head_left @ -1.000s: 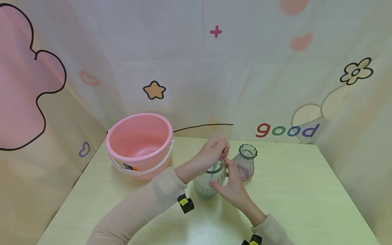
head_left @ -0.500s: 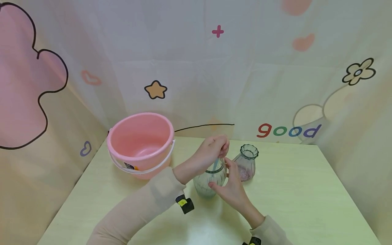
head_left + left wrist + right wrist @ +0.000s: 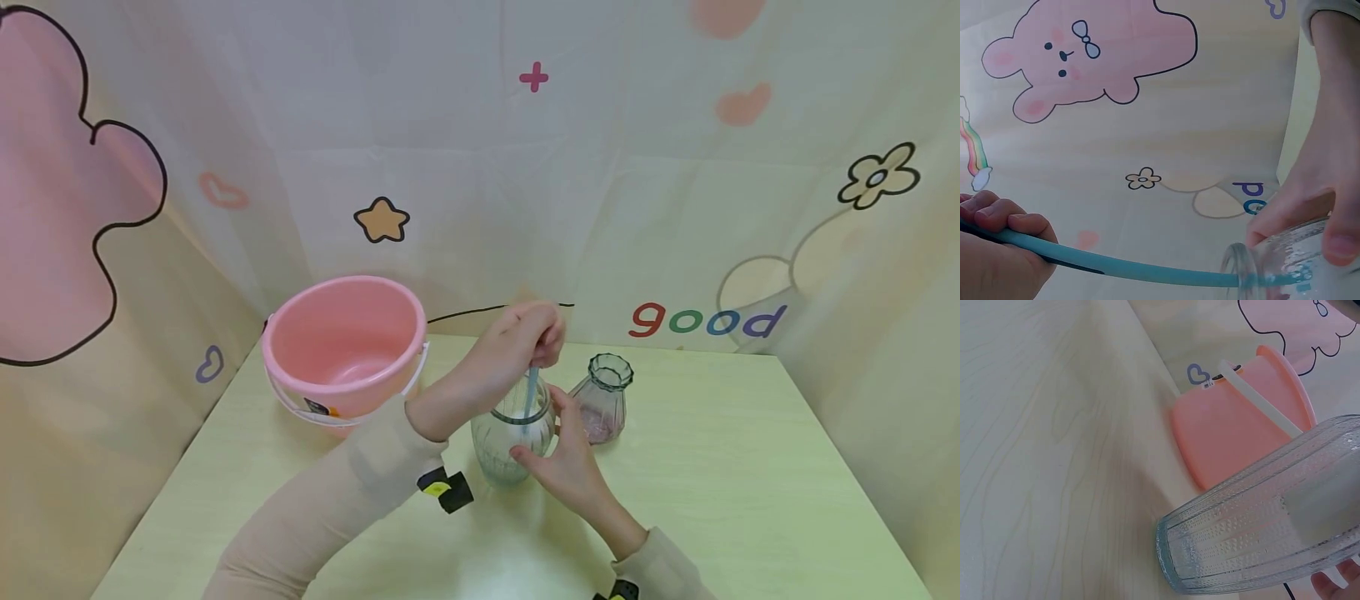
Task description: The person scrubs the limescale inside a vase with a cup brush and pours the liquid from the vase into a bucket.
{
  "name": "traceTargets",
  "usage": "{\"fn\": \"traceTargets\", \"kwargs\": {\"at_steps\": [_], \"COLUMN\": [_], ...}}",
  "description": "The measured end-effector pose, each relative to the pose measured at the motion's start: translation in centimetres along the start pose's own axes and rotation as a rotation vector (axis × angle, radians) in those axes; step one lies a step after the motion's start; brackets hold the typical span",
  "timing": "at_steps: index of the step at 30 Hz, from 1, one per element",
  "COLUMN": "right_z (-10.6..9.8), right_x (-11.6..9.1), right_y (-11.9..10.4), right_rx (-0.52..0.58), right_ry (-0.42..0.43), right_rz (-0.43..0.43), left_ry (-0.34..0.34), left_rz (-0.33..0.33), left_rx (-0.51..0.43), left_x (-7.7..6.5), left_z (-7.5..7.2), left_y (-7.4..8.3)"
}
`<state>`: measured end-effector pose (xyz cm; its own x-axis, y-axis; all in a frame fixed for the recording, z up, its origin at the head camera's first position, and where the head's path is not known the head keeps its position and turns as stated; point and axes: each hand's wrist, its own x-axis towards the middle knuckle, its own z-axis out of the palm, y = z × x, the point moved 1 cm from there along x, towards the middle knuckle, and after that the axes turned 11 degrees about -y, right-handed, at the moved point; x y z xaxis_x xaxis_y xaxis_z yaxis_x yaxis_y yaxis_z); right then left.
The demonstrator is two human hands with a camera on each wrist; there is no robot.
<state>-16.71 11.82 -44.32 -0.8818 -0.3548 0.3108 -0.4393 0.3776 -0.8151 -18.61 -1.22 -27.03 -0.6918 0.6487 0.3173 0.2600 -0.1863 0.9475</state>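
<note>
My left hand [image 3: 525, 337] grips the upper end of a bottle brush with a long blue handle [image 3: 1147, 273], its fingers curled round it. The handle slants down through the mouth of a ribbed clear glass vase [image 3: 502, 454]. Inside the glass a pale, whitish head shows faintly in the right wrist view. My right hand [image 3: 570, 467] holds the vase from the right side, thumb in front and fingers behind. In the right wrist view the vase [image 3: 1241, 531] shows its textured wall, with a few of my fingertips [image 3: 1352, 570] at its lower right.
Just behind my right hand stands a second glass vase [image 3: 606, 400], faintly purple at its base, with a scalloped dark rim. To the left is a pink bucket [image 3: 322, 333] with a white handle [image 3: 348, 421]. A printed curtain [image 3: 480, 167] closes off the table's back and sides.
My left hand has risen, and more of the blue handle shows above the vase's mouth. My right hand and the vase have stayed almost in place.
</note>
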Motion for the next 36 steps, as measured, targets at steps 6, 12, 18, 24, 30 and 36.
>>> {"fn": "traceTargets", "kwargs": {"at_steps": [6,12,18,24,30,36], "right_z": [0.0,0.0,0.1,0.1,0.2,0.4], "right_x": [0.0,0.0,0.0,0.1,0.2,0.0], "right_y": [-0.1,0.0,0.1,-0.1,-0.3,-0.5], "right_rx": [0.013,0.017,0.008,-0.008,-0.029,-0.043], "right_ry": [0.01,0.001,-0.002,0.004,0.024,0.045], "right_rz": [-0.022,0.004,0.017,0.062,0.076,0.063], "left_ry": [0.01,0.032,0.054,0.066,0.081,0.101], "left_rz": [0.037,0.05,0.035,0.032,-0.015,-0.107], "left_rx": [-0.044,-0.065,-0.063,-0.042,-0.03,-0.018], "left_x": [-0.1,-0.2,-0.4,-0.6,-0.7,-0.8], "left_z": [0.0,-0.1,-0.1,-0.1,-0.2,-0.4], "left_y": [0.5,0.1,-0.7,-2.1,-4.3,-6.1]}}
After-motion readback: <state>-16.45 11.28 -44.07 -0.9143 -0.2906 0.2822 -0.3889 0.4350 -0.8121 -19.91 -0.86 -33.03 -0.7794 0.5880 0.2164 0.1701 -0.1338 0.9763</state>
